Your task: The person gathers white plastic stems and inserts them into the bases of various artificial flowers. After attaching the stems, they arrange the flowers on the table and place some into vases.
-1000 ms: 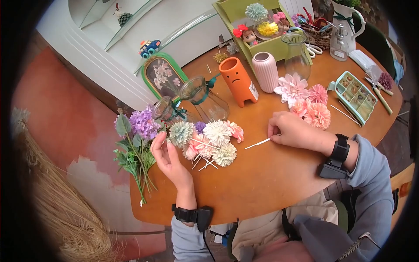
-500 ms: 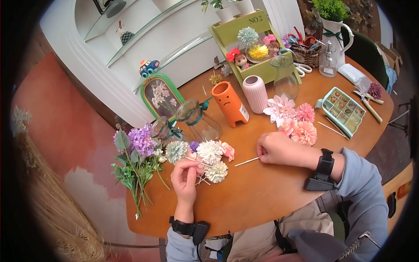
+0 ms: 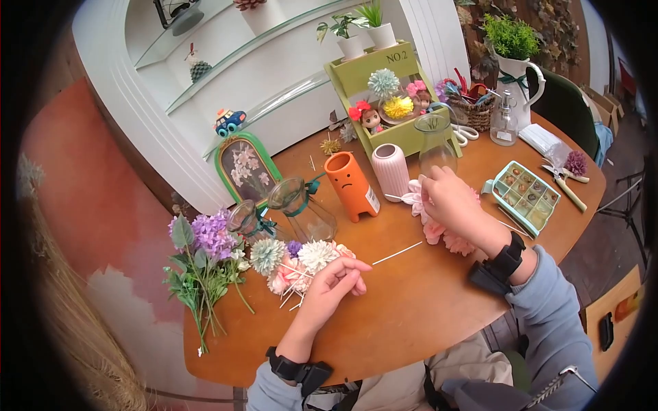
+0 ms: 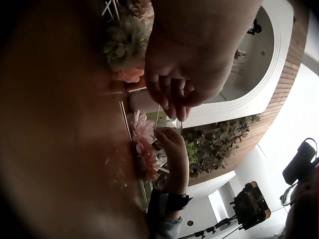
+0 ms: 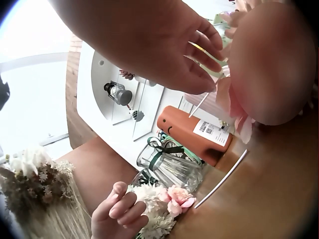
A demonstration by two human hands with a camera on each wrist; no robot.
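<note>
Over the pink flowers (image 3: 460, 240) on the right is my right hand (image 3: 449, 202). Its fingertips pinch a thin white stick (image 5: 200, 103), whose free end points toward the pink ribbed vase (image 3: 390, 171). The flowers partly hide behind this hand. My left hand (image 3: 334, 282) hovers near the table's front, fingers loosely bent, holding nothing. Just beyond its fingertips another white stick (image 3: 397, 253) lies on the wood. Beside the left hand sits a pile of white and pale pink blossoms (image 3: 317, 255) with short white stems.
Purple flowers (image 3: 214, 235) with green stems lie at the left. Behind stand two glass vases (image 3: 307, 211) with ribbons, an orange sad-faced vase (image 3: 351, 188) and a clear glass vase (image 3: 434, 140). A compartment box (image 3: 526, 195) and pliers (image 3: 567, 186) lie at the right.
My right hand has let go of the white stick, now on the table, and moved up to the pink flowers, pinching another. The left hand has moved right, away from the blossom pile.
</note>
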